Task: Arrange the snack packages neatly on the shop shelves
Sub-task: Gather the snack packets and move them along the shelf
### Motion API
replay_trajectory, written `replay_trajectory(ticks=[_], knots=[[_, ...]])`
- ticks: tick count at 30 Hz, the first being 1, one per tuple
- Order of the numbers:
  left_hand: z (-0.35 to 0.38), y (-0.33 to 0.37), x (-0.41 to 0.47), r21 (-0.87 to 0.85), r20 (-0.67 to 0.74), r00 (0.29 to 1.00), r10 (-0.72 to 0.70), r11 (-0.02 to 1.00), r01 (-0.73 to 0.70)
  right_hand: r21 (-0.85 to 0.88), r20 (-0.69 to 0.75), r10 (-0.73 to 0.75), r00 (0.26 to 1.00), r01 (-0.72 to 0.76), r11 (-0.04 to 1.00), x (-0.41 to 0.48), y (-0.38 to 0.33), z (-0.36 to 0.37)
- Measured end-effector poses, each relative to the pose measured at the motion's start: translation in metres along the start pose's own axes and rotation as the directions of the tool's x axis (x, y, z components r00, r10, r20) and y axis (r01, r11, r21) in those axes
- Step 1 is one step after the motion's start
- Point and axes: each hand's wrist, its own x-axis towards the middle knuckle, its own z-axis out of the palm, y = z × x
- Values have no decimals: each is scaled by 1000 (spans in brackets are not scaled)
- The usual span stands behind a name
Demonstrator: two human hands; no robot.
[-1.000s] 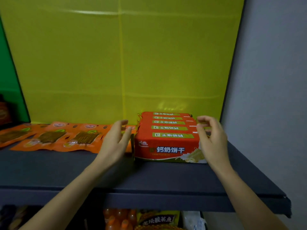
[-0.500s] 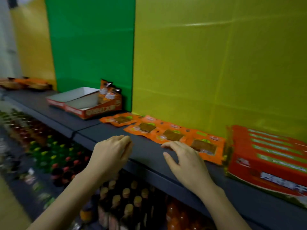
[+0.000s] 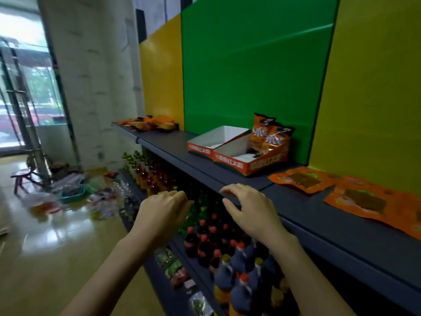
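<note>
Flat orange snack packages [image 3: 357,197] lie on the dark grey shelf [image 3: 303,222] at the right. Left of them stand two orange display boxes [image 3: 246,153], one holding upright orange snack bags [image 3: 270,135]. A further pile of orange packages [image 3: 150,123] lies at the shelf's far left end. My left hand [image 3: 163,213] hovers in front of the shelf edge with fingers curled and holds nothing. My right hand [image 3: 248,208] is beside it, fingers spread over the shelf's front edge, holding nothing.
Below the shelf stand rows of drink bottles [image 3: 216,242], with small packets [image 3: 180,272] on a lower ledge. Bags and a green basket [image 3: 73,195] are scattered on the shiny floor at the left, near a small stool [image 3: 22,179] and a white pillar [image 3: 95,76].
My view has swung left along the shelf, away from the red biscuit box. Both hands left that box and now hover empty at the shelf's front edge.
</note>
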Motion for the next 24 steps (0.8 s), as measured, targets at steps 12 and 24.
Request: replay_trajectory(ticks=[12,24], knots=[[60,-184,53,74,85,982,-172,983,166,35,34,-46,998,45,998,177,-44,130],[164,-367,194,97,18,975,-220,971,217,101,33,-48,998,45,994,398,-40,261]])
